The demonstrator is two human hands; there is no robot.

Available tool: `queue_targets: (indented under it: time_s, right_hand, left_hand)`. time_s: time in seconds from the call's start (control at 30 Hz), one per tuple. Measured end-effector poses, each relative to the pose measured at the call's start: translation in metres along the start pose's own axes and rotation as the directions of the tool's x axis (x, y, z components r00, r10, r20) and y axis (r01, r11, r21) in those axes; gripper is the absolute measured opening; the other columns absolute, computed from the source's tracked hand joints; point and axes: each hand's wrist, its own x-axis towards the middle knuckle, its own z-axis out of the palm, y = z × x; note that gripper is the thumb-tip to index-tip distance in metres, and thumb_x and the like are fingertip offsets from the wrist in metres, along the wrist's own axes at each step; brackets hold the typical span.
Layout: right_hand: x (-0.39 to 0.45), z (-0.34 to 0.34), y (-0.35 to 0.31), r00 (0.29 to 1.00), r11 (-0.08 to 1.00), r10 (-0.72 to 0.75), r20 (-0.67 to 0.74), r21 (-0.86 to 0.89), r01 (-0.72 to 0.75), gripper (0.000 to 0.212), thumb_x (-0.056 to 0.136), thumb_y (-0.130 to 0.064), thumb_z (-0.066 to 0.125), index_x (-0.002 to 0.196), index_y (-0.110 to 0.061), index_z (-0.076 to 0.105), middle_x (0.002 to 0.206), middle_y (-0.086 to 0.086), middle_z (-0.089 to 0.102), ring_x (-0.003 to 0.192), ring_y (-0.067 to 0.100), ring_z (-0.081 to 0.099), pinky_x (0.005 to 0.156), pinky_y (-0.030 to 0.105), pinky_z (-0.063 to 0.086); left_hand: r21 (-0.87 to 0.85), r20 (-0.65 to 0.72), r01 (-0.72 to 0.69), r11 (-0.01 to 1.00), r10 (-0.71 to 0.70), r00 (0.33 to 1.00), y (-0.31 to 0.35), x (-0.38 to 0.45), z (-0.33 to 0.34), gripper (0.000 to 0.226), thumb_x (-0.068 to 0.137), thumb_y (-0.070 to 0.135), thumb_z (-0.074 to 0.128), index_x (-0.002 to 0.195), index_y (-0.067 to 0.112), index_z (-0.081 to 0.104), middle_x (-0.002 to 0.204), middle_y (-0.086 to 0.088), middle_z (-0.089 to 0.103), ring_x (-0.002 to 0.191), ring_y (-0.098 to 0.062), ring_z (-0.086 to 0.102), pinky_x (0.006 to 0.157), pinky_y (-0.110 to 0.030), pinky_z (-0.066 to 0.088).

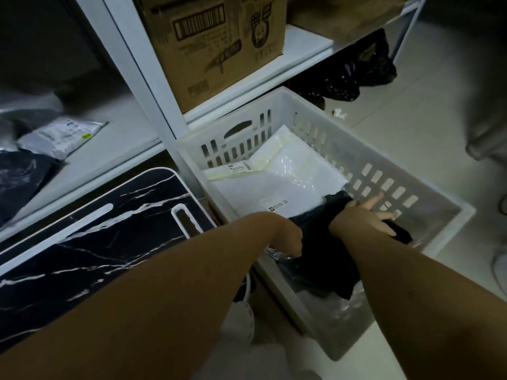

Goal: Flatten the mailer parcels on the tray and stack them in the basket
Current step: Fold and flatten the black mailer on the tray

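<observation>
A white slotted plastic basket (356,149) stands on the floor to the right of the shelf. White mailers (285,174) lie flat in its far half. A black mailer (321,250) lies in the near half, over a clear plastic bag. My left hand (290,237) is curled shut on the black mailer's left edge. My right hand (370,215) rests flat on its far right end, fingers spread toward the basket wall. The black marble-patterned tray (90,242) with a white rim sits at the left, with nothing on its visible part.
A white metal shelf post (142,64) rises between tray and basket. A cardboard box (219,45) sits on the shelf above. A grey mailer (60,135) and a dark one (19,176) lie on the left shelf. Black bags (351,75) are behind the basket.
</observation>
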Motion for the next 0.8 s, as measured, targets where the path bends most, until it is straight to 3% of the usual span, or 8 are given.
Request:
queue_targets:
  time_s: [0.07, 0.13, 0.2, 0.27, 0.43, 0.6, 0.8]
  right_hand:
    - [-0.003, 0.012, -0.011, 0.993, 0.998, -0.042, 0.113, 0.057, 0.035, 0.101, 0.083, -0.069, 0.053, 0.154, -0.031, -0.009, 0.154, 0.016, -0.03, 0.138, 0.059, -0.007, 0.102, 0.072, 0.026]
    - [-0.004, 0.032, -0.019, 0.969, 0.995, -0.092, 0.23, 0.051, 0.082, 0.112, 0.074, -0.08, 0.053, 0.151, -0.035, -0.015, 0.154, 0.016, -0.032, 0.138, 0.06, -0.007, 0.102, 0.072, 0.023]
    - [0.005, 0.053, -0.022, 0.956, 0.996, -0.082, 0.281, 0.05, 0.071, 0.12, 0.069, -0.08, 0.058, 0.149, -0.038, -0.021, 0.153, 0.016, -0.033, 0.138, 0.058, -0.009, 0.103, 0.072, 0.022]
    - [0.017, 0.072, -0.021, 0.948, 0.998, -0.06, 0.313, 0.026, 0.055, 0.124, 0.068, -0.077, 0.063, 0.148, -0.038, -0.023, 0.152, 0.017, -0.034, 0.139, 0.057, -0.012, 0.104, 0.071, 0.02]
    - [0.053, 0.115, -0.021, 0.936, 0.997, -0.056, 0.348, -0.034, 0.072, 0.137, 0.05, -0.09, 0.06, 0.146, -0.043, -0.025, 0.153, 0.007, -0.036, 0.136, 0.056, -0.023, 0.098, 0.079, 0.017]
    - [0.051, 0.118, -0.029, 0.902, 0.969, -0.099, 0.42, -0.167, 0.184, 0.109, 0.078, -0.08, 0.048, 0.15, -0.033, -0.019, 0.155, 0.003, -0.033, 0.138, 0.048, -0.029, 0.108, 0.072, 0.012]
    - [0.07, 0.136, -0.037, 0.919, 0.985, -0.075, 0.387, -0.114, 0.128, 0.118, 0.067, -0.086, 0.052, 0.15, -0.038, -0.017, 0.155, 0.002, -0.034, 0.137, 0.049, -0.03, 0.105, 0.076, 0.01]
  left_hand:
    - [-0.082, -0.085, 0.076, 0.994, -0.083, 0.993, -0.007, 0.003, 0.006, 0.059, 0.097, 0.041, 0.044, 0.148, 0.016, 0.026, 0.146, -0.017, 0.032, 0.13, -0.034, 0.037, 0.103, -0.041, 0.035]
    - [-0.044, -0.135, 0.11, 0.993, -0.115, 0.984, -0.014, 0.011, 0.015, 0.07, 0.092, 0.057, 0.044, 0.15, 0.029, 0.016, 0.152, -0.014, 0.02, 0.14, -0.036, 0.02, 0.11, -0.052, 0.025]
    - [0.007, -0.175, 0.142, 0.99, -0.138, 0.975, -0.018, 0.02, 0.024, 0.076, 0.089, 0.065, 0.038, 0.151, 0.035, 0.005, 0.159, -0.007, 0.001, 0.146, -0.031, -0.005, 0.114, -0.058, 0.007]
    - [0.065, -0.265, 0.139, 0.988, -0.117, 0.957, -0.023, 0.029, 0.03, 0.076, 0.089, 0.068, 0.033, 0.151, 0.036, 0.001, 0.16, -0.005, -0.007, 0.145, -0.028, -0.014, 0.113, -0.059, -0.001]
    - [0.099, -0.384, 0.09, 0.991, -0.046, 0.922, -0.027, 0.039, 0.035, 0.074, 0.089, 0.069, 0.03, 0.151, 0.035, 0.006, 0.16, -0.005, -0.003, 0.146, -0.029, -0.01, 0.113, -0.059, -0.001]
    - [0.084, -0.423, 0.066, 0.994, -0.024, 0.906, -0.034, 0.048, 0.039, 0.075, 0.087, 0.069, 0.034, 0.149, 0.033, 0.011, 0.158, -0.008, 0.007, 0.145, -0.031, 0.0, 0.111, -0.059, 0.007]
    - [0.071, -0.416, 0.078, 0.994, -0.041, 0.908, -0.042, 0.055, 0.042, 0.073, 0.086, 0.069, 0.036, 0.148, 0.033, 0.017, 0.156, -0.009, 0.016, 0.143, -0.033, 0.01, 0.109, -0.059, 0.012]
